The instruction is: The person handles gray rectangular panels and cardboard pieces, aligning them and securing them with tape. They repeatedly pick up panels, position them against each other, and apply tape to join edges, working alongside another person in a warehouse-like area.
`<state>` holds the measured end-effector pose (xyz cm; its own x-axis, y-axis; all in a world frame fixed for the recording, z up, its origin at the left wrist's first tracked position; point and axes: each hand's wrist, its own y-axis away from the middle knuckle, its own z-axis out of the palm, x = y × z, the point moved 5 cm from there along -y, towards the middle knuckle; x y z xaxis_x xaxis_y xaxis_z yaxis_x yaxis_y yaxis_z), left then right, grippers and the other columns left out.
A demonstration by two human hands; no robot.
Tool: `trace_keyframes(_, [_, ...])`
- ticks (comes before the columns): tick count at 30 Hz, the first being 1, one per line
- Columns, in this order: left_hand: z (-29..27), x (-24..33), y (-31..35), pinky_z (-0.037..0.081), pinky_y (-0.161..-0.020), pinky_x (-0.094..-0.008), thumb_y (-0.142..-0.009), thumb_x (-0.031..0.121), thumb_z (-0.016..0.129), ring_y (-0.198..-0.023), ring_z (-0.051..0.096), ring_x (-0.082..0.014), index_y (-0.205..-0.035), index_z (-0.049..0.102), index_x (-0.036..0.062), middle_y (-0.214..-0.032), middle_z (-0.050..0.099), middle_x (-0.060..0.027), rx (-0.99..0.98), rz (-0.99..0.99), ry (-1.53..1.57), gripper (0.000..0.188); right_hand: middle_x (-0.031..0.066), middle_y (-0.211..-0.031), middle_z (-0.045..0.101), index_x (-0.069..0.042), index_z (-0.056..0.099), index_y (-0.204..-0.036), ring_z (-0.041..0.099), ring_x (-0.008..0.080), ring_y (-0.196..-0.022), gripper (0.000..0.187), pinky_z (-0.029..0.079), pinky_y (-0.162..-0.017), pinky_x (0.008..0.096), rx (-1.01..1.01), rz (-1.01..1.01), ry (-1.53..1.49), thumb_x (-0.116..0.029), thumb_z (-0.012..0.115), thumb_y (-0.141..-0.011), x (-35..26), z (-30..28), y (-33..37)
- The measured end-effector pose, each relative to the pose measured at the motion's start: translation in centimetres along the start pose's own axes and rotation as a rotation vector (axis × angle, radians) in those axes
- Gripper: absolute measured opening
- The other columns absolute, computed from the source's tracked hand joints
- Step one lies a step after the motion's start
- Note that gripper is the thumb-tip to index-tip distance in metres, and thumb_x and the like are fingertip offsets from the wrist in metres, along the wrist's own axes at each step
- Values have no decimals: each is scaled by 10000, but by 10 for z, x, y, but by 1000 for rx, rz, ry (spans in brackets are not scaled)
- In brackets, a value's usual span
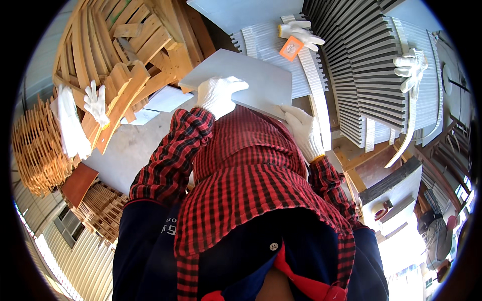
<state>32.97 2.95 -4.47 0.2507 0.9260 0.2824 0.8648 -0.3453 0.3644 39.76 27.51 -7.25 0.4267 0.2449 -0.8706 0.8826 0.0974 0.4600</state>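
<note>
A flat, rectangular grey panel (251,78) is held in front of my body, above the waist of my checked apron. My left hand (219,95), in a white knit glove, grips its near-left edge with fingers lying across the top face. At the near-right edge my right hand (303,129), gloved the same way, has the fingertips on the panel's rim; part of its grip is hidden. Just beyond the panel lies a stack of light grey slats or panels (266,47) with white strapping. On that stack rest a loose white glove (303,34) and a small orange card (291,48).
To the right stand tall stacks of grey panels (369,65) with another white glove (411,70) on them. Wooden frames and planks (135,40) pile up at the left, with a glove (96,103) and white strips (73,125). A tape roll (382,210) sits at right; another person (436,236) is beyond.
</note>
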Motion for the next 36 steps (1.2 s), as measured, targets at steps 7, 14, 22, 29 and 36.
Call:
trace_keyframes(7, [-2,0,0,569,-813,-377,-729,17,634,-1004,684,-253,-1168,725,258,-1202,705,21,-23,-5,-2,509,134,-1041,749,-8,721,-1158,676,165,-853,317,529,-824,304,-77,-26,8,-172,578,-927,9,-6,-12])
trace_keyframes(14, [-6,8,-10,572,-803,-369,-732,40,644,-990,691,-246,-1163,725,264,-1193,707,14,-49,2,-13,492,105,-1033,727,-18,705,-1208,634,154,-831,347,513,-773,279,-180,140,-13,-189,577,-935,19,-20,-27])
trace_keyframes(22, [-15,10,-9,558,-681,-432,-706,107,657,-891,700,-249,-1061,738,319,-1106,713,41,-25,-14,-8,422,-64,-768,571,8,676,-1241,397,1,-597,326,269,-503,177,-261,207,-222,-194,584,-1003,27,-27,-30])
trace_keyframes(29, [-4,2,-6,557,-702,-461,-645,105,715,-942,696,-291,-1055,771,245,-1015,724,-31,45,24,43,436,1,-569,522,10,649,-1240,374,56,-383,278,275,-353,243,-501,293,-512,-121,600,-1000,33,-68,-4])
trace_keyframes(36, [-7,11,-25,562,-671,-460,-660,111,704,-894,696,-301,-947,757,204,-931,712,-61,-42,53,-20,306,-29,-464,366,2,653,-905,269,99,-362,368,226,-377,290,-161,156,-185,-332,565,-1031,14,-153,-56])
